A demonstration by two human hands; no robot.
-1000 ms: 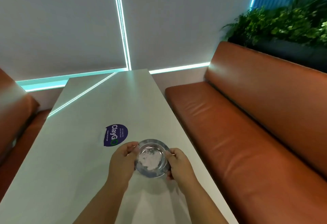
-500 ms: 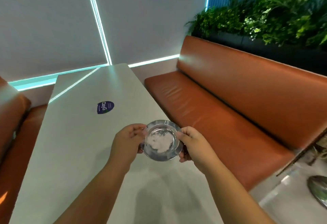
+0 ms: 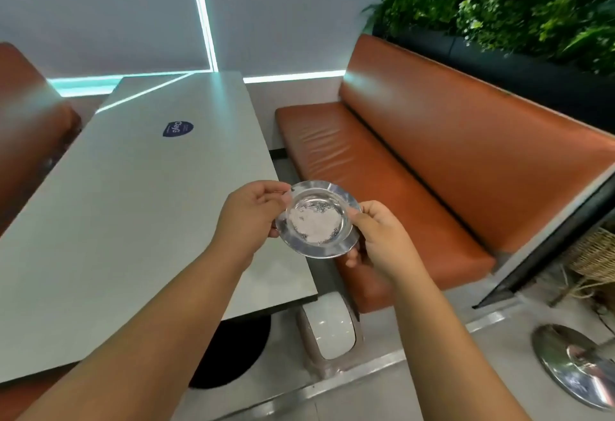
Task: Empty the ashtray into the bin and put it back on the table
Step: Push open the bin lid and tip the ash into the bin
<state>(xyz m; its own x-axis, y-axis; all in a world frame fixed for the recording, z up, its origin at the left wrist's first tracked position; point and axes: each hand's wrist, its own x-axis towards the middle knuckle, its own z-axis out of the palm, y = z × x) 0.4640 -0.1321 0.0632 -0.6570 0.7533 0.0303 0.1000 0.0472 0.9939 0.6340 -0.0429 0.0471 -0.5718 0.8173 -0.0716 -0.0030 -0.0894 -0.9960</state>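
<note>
A round shiny metal ashtray (image 3: 317, 221) with pale ash in its bowl is held level in the air, just past the table's right front corner. My left hand (image 3: 251, 217) grips its left rim and my right hand (image 3: 379, 237) grips its right rim and underside. Below it on the floor stands a small bin (image 3: 329, 337) with a white swing lid and beige body, between the table and the bench. The grey table (image 3: 133, 204) lies to the left, with a dark blue round sticker (image 3: 178, 129) on its far half.
An orange bench (image 3: 416, 161) runs along the right, with a planter of green plants (image 3: 519, 11) behind its backrest. Another orange seat (image 3: 30, 128) is at the left. The table's black foot (image 3: 233, 350) sits under it. A chrome table base (image 3: 575, 367) and a wicker basket (image 3: 595, 254) are at the far right.
Both hands have carried the ashtray off the table top and to the right, past the table's corner. The view has pulled back and turned right, so the bin and floor now show.
</note>
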